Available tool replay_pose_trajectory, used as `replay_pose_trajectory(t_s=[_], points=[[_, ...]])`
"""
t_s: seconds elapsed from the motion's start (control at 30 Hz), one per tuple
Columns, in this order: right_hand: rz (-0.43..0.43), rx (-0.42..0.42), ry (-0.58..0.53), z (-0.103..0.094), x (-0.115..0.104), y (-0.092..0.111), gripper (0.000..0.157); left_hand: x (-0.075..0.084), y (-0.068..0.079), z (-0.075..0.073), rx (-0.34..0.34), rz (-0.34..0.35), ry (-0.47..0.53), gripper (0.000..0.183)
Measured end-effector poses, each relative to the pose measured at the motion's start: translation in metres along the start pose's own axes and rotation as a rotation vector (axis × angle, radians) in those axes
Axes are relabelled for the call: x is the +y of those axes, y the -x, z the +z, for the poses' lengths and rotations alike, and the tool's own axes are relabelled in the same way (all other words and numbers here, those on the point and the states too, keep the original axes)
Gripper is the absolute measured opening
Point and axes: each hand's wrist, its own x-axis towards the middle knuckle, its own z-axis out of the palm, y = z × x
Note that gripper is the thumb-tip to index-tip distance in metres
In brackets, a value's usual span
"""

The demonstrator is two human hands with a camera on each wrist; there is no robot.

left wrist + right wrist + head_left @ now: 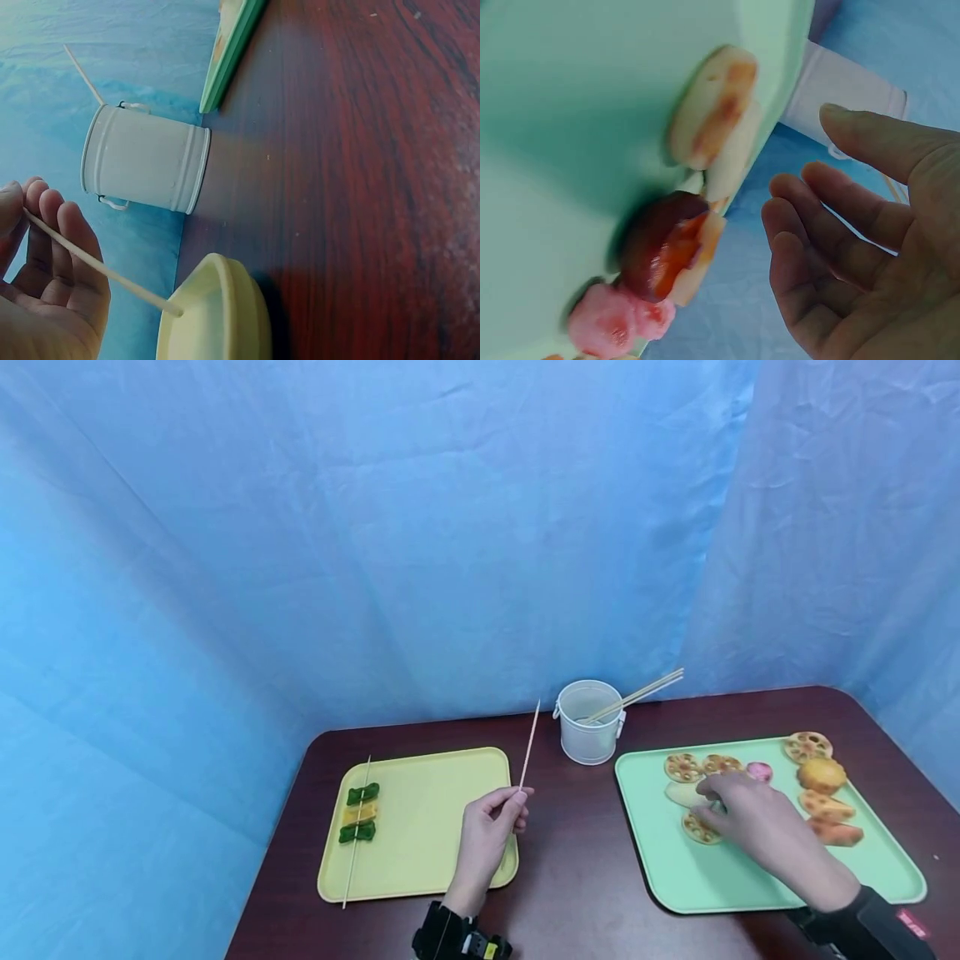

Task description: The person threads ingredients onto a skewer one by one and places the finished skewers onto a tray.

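Observation:
My left hand (483,835) pinches a thin wooden skewer (529,743) between thumb and fingers, its point upward, near the right edge of the yellow tray (442,827). The left wrist view shows the skewer's (105,270) other end slanting down in front of that tray. My right hand (765,822) hovers over the green tray (697,889) with relaxed fingers and nothing between them. Below and around it lie lotus root slices (701,829), a pale slice (682,793) and a pink piece (759,771). A dark red-brown piece (656,247) appears in the right wrist view.
A white bucket (588,739) holding several skewers (645,691) stands between the trays at the back. On the yellow tray lies a loaded skewer with green pieces (357,832) and a yellow one (360,812). More food, including a yellow-orange piece (822,775), lines the green tray's right side.

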Motion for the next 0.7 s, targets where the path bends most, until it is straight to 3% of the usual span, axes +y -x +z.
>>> replay_pose_trajectory(t_s=[0.3,0.4,0.5,0.7], points=[[-0.039,0.040,0.091,0.015,0.008,0.012,0.031,-0.006,0.003,0.002,-0.001,0.044,-0.101,0.027],[-0.014,0.029,0.101,0.018,0.009,0.013,0.033,0.004,0.007,0.003,0.003,0.036,-0.153,0.024],[-0.035,0.042,0.110,0.021,0.011,0.013,0.034,0.004,0.008,0.003,0.010,0.037,-0.179,0.024],[-0.072,0.097,0.122,0.024,0.010,0.014,0.040,-0.008,0.007,0.001,0.012,0.049,-0.183,0.025]])
